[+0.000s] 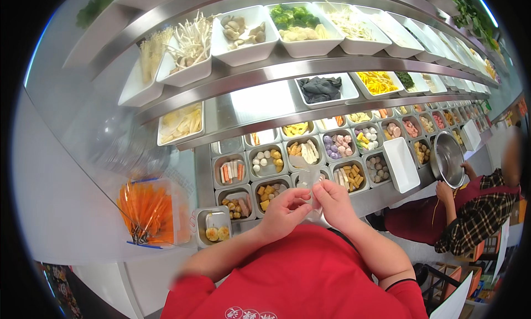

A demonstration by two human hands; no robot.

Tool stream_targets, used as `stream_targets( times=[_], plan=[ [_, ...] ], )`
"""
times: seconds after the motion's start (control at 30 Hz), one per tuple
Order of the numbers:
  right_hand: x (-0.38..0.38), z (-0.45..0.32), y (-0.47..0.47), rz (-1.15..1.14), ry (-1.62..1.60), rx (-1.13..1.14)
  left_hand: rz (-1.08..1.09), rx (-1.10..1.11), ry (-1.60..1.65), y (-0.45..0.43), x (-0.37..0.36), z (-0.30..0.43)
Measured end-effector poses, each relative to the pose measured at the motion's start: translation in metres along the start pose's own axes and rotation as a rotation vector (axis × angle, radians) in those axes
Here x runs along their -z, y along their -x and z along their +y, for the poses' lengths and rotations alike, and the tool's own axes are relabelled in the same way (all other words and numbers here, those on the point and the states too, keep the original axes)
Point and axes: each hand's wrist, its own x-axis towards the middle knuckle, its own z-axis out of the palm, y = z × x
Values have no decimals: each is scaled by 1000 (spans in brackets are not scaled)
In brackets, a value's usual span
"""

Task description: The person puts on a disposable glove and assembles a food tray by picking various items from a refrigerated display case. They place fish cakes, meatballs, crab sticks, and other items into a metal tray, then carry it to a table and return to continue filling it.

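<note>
Both hands are close together over the near edge of the food counter, just in front of the red shirt. My right hand point(332, 200) pinches a thin clear plastic film or bag point(314, 190) between thumb and fingers. Beside it, my left hand point(286, 213) has its fingers curled toward the plastic; whether they grip it I cannot tell. Beneath and beyond the hands lie metal pans of food: a pan of balls and tofu-like cubes point(269, 192), a pan of fried sticks point(350, 178), a pan of white and yellow balls point(265, 161) and a pan of crab sticks point(232, 171).
Shelves above hold white trays of mushrooms point(242, 30) and broccoli point(296, 22). At left stands a clear bin of orange tongs point(151, 213); a small pan point(213, 225) is beside it. A white tray point(402, 165) rests across the pans. At right, another person point(468, 211) holds a steel bowl point(448, 159).
</note>
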Motion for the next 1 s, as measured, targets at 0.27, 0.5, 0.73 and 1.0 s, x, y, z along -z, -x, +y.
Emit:
stream_targets(
  times=[0.27, 0.5, 0.73, 1.0],
  plan=[
    [-19, -2, 42, 360, 599, 446, -132, 165, 123, 7, 10, -17],
    [-27, 7, 85, 496, 342, 185, -304, 206, 286, 23, -14, -17],
    [-19, 12, 120, 411, 339, 206, -273, 234, 192, 54, -43, -11],
    [15, 29, 185, 176, 421, 175, -174, 378, 117, 100, -98, -13]
  ],
)
